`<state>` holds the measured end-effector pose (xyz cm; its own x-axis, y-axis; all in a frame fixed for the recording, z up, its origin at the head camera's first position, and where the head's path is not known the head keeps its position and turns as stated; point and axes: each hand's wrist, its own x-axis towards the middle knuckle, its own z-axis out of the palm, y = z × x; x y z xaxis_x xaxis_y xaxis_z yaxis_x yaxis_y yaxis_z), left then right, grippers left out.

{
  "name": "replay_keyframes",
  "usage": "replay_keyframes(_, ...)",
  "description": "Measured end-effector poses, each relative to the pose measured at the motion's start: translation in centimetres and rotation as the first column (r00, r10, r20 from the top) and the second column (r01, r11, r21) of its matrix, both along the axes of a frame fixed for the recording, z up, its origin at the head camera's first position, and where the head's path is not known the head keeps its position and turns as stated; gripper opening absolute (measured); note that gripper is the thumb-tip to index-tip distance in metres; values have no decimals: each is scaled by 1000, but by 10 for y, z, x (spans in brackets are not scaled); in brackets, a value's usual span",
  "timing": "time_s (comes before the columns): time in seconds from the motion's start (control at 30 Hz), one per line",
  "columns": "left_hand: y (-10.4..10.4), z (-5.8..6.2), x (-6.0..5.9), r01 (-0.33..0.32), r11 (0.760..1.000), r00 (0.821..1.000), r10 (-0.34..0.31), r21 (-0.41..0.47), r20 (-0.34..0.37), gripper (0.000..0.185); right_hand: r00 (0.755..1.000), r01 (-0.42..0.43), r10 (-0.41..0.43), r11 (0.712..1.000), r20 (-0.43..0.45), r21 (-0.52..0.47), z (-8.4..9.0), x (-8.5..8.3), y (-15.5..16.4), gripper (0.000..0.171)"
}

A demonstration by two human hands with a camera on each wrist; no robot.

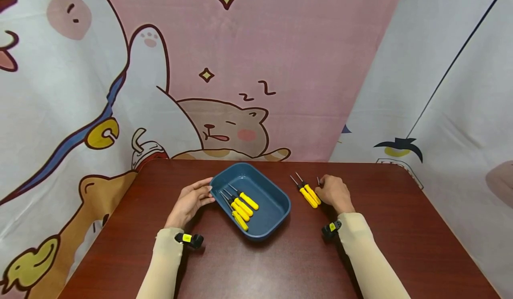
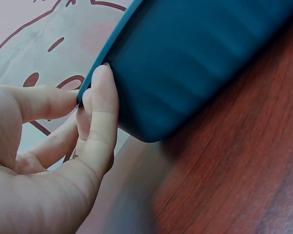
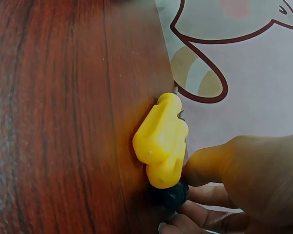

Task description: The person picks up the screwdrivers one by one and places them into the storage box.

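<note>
My left hand (image 1: 191, 202) pinches the rim of a blue rectangular tray (image 1: 274, 192) at its left corner; the left wrist view shows fingertips against the tray's outer wall (image 2: 185, 63). Inside the tray lie several yellow-handled screwdrivers (image 1: 240, 221), their thin shanks pointing up-left. Right of the tray, two yellow-handled screwdrivers (image 1: 308, 195) lie side by side on the table. Just beside them, my right hand (image 1: 333, 193) holds a small tool with a black handle end (image 3: 172, 196). A bit of metal shank shows by its fingers; most of that tool is hidden by the hand.
The dark red-brown wooden table (image 1: 256, 268) runs back to a cloth backdrop (image 1: 304, 67) printed with cartoon animals. Both wrists carry small black cameras, the left one (image 1: 194, 240) close to the tray's front-left side.
</note>
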<state>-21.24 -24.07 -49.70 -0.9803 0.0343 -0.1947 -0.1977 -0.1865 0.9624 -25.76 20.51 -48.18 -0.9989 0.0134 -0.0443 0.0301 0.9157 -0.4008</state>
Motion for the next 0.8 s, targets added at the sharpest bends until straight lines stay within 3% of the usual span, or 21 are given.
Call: replay_keyframes(0.8,1,1,-1,-16,1000,1000,16,-11,14,46,999,16,-16,1000,29,-11,-3,-4,2,33)
